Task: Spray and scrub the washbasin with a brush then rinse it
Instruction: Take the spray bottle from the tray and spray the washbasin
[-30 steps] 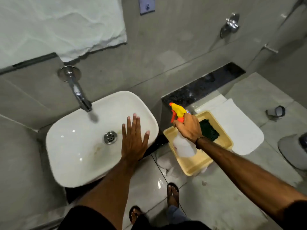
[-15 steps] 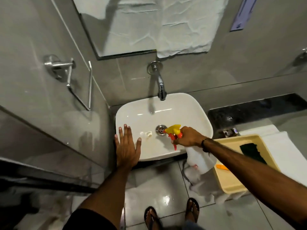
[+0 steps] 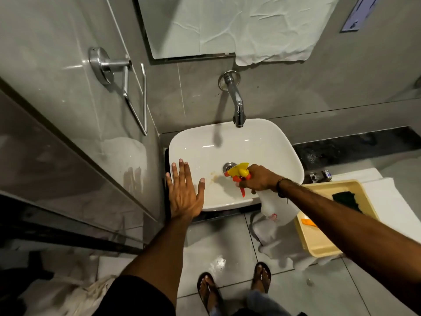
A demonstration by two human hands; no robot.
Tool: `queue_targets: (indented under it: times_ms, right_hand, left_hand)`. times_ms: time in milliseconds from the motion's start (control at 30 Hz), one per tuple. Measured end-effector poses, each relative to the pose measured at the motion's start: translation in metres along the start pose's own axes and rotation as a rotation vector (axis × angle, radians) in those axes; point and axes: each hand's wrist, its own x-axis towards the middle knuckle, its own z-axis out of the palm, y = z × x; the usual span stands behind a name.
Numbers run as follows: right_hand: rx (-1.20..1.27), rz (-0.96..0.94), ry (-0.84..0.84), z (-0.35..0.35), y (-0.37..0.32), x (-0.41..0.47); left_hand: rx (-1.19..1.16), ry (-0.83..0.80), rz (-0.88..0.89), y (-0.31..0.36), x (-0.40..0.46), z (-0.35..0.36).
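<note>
The white washbasin [image 3: 262,142] sits under a chrome wall tap [image 3: 237,103], with a brownish stain beside its drain [image 3: 229,166]. My right hand [image 3: 259,179] grips a white spray bottle [image 3: 273,208] with a yellow and red trigger head, its nozzle pointing left over the basin's bowl. My left hand [image 3: 184,192] lies flat with fingers spread on the basin's front left rim. A dark green scrub pad [image 3: 347,200] and an orange item [image 3: 308,223] lie in a yellow tray [image 3: 319,245] to the right.
A chrome towel ring [image 3: 127,87] sticks out of the left wall. A paper-covered mirror [image 3: 227,26] hangs above the tap. A white toilet lid [image 3: 391,201] holds the tray. My sandalled feet [image 3: 234,286] stand on wet, foamy floor tiles.
The view swung from the tray side to face the basin squarely. My right hand brought the spray bottle from above the tray to over the bowl. My left hand shifted to the front left rim.
</note>
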Motion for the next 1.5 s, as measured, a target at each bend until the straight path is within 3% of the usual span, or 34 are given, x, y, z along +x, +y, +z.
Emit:
queue_targets:
  times_ms: [500,833,1033,1500]
  right_hand:
    - [-0.185,0.135,0.232,-0.005,0.01,-0.02]
    - [-0.206,0.195,0.385,-0.027,0.089,-0.007]
    - [-0.258,0.292,0.482,-0.043,0.049,-0.054]
    - [-0.218,0.33,0.545,-0.037,0.053,-0.049]
  left_hand:
    - [0.008,-0.015,-0.001,0.001,0.0,-0.003]
    - [0.03,-0.036,-0.006,0.002,0.0,-0.002]
    - [0.025,-0.042,-0.005,0.003,-0.001,-0.003]
    - [0.0,-0.04,0.0,0.002,0.0,-0.005]
